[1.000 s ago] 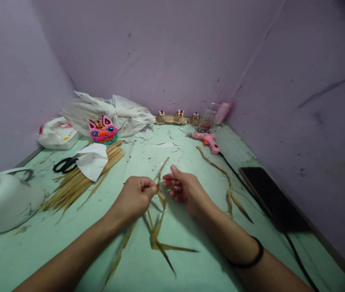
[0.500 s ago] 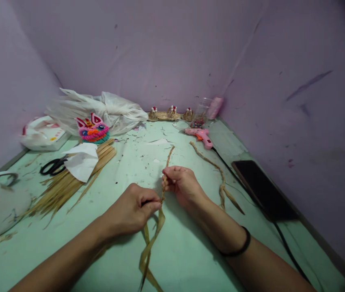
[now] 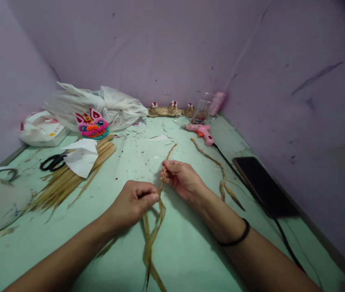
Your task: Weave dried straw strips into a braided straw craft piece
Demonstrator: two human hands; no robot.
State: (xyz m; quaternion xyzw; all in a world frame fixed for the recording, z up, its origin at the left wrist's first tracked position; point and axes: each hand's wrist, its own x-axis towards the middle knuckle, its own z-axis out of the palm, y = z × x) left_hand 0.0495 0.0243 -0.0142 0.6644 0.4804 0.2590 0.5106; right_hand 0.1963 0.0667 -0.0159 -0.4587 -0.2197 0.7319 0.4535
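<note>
Between my hands runs a braid of dried plant strips (image 3: 170,151), its finished end pointing away from me. My right hand (image 3: 180,178), with a black band on the wrist, pinches the braided part between thumb and fingers. Just below it, my left hand (image 3: 139,198) is closed on the braid where the plaiting gives way to loose strips. Those loose flat strips (image 3: 152,239) hang down toward the near edge, crossing each other. A second braid (image 3: 213,160), with loose tails, lies on the table to the right of my right hand.
At left, black-handled scissors (image 3: 52,162) and white paper (image 3: 83,156) lie on a bundle of dried strips (image 3: 59,188). Behind are a colourful knitted figure (image 3: 93,127) and a plastic bag (image 3: 117,107). At right are a pink glue gun (image 3: 201,132), its cord, and a phone (image 3: 264,186).
Both hands stay closed on the braid and have shifted only slightly. The loose strips have swung a little to the right. The whole view has tilted slightly.
</note>
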